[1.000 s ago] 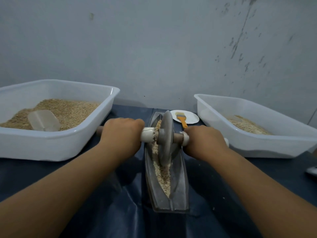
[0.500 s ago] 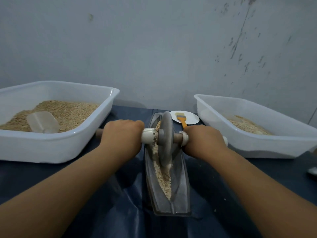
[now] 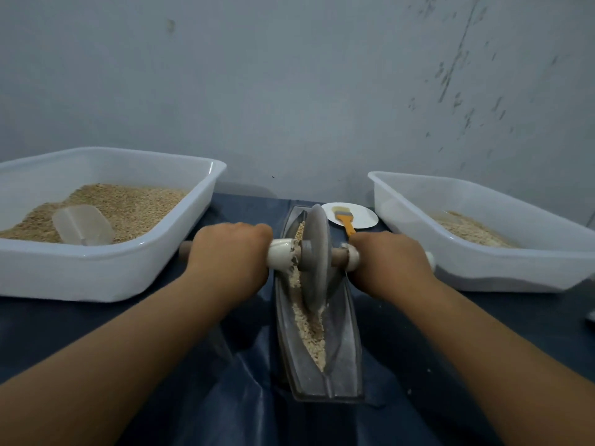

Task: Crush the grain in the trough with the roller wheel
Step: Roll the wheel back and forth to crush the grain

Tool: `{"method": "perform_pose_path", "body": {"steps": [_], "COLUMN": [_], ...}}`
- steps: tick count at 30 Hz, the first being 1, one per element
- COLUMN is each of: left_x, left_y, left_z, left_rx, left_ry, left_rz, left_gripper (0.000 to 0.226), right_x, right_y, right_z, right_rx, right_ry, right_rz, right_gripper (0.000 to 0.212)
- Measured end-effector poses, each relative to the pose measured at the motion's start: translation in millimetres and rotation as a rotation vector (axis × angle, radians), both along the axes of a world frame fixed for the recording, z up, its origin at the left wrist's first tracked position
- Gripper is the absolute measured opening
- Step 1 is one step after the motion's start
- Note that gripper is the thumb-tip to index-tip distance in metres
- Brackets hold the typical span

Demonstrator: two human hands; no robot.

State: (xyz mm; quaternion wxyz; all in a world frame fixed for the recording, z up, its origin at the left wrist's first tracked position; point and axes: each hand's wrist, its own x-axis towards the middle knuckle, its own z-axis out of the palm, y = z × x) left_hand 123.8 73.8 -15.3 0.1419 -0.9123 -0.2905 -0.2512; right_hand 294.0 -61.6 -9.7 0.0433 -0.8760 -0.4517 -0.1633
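Two white tubs flank the work on a dark blue cloth — the left tub holds grain and a clear scoop, the right tub a thinner layer. Between them lies the narrow trough, grain strewn along its groove, the roller wheel standing upright in it. The left hand and right hand each clench an axle end — behind, a yellow-handled brush lies on a small plate.

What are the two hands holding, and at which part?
The roller wheel, by its axle handle: left hand grips the left end, right hand the right end.
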Motion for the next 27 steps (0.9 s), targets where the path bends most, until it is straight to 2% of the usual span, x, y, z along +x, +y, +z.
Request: {"method": "perform_pose_path", "body": {"steps": [3,5,8,10,13,17,20,22,25,27], "left_x": [1.6,-7.9,-18.9,-15.0,0.8,-7.8,-31.3,-36.6,-25.2,-12.6], "left_y": [-6.3,-14.9,-23.6,-17.5,-6.2,-9.3,-20.2,-20.0,-14.6,-10.5], "left_z": [7.5,5.5,-0.2,2.9,7.1,0.5,-8.7,-10.4,-8.1,-5.9], "left_rx": [0.015,0.122,0.266,0.224,0.17,0.061,0.114,0.09,0.043,0.093], "left_ry": [0.025,-0.025,-0.126,-0.069,0.025,-0.009,-0.068,-0.086,0.022,-0.02], "left_rz": [-0.055,-0.103,-0.216,-0.188,-0.079,-0.04,-0.117,-0.094,-0.016,0.041], "left_gripper": [0.019,0.036,0.053,0.049,0.031,0.032,0.053,0.057,0.04,0.025], "right_x": [-4.5,-11.7,-23.6,-22.6,-17.6,-17.7,-27.7,-31.3,-25.0,-20.0], "right_y": [-13.9,-31.6,-50.6,-48.7,-31.6,-19.8,-30.9,-34.0,-21.4,-12.9], "right_z": [-4.5,-14.1,-28.6,-27.4,-16.5,-2.6,-9.9,-13.2,-4.5,0.4], "right_rx": [0.012,0.086,0.187,0.193,0.125,0.079,0.172,0.272,0.152,0.108], "right_ry": [0.074,0.041,-0.015,-0.031,0.039,0.021,-0.214,-0.33,-0.223,-0.129], "right_rz": [-0.016,0.008,0.039,0.026,-0.001,-0.001,0.091,0.132,0.077,0.034], "right_gripper": [0.017,0.031,0.039,0.037,0.024,0.017,0.034,0.047,0.03,0.02]}}
